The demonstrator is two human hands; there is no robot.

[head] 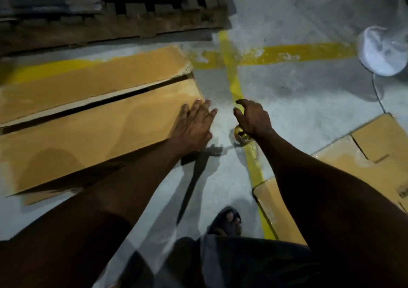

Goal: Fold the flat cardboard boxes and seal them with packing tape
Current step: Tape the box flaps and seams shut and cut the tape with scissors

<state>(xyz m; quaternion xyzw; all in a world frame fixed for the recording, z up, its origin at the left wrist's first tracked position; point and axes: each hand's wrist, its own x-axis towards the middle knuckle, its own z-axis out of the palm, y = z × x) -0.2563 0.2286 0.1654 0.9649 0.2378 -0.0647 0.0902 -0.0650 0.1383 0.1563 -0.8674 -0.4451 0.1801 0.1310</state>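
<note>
Your left hand (pixel 194 124) lies flat, fingers straight, on the right end of the cardboard box (pixel 88 128) on the floor (pixel 298 102). Your right hand (pixel 254 117) hangs nearby, fingers loosely curled, holding nothing, above the tape roll (pixel 240 136).

The long brown folded cardboard box (pixel 88 120) ran off the left edge, and my left forearm (pixel 132 177) covered its near right corner. Under the heel of my right hand (pixel 251 117) a small shiny gold round object (pixel 240 134) showed only in part; I could not tell what it was. The flat brown cardboard sheets (pixel 344 162) were cut by the right edge and crossed by my right forearm (pixel 309 177), their printed label (pixel 402 191) too small to read. The white round fan (pixel 379 53) was blurred and cut off. The dark wooden pallet (pixel 110 23) ran out at the top, its load too dim to make out.
</note>
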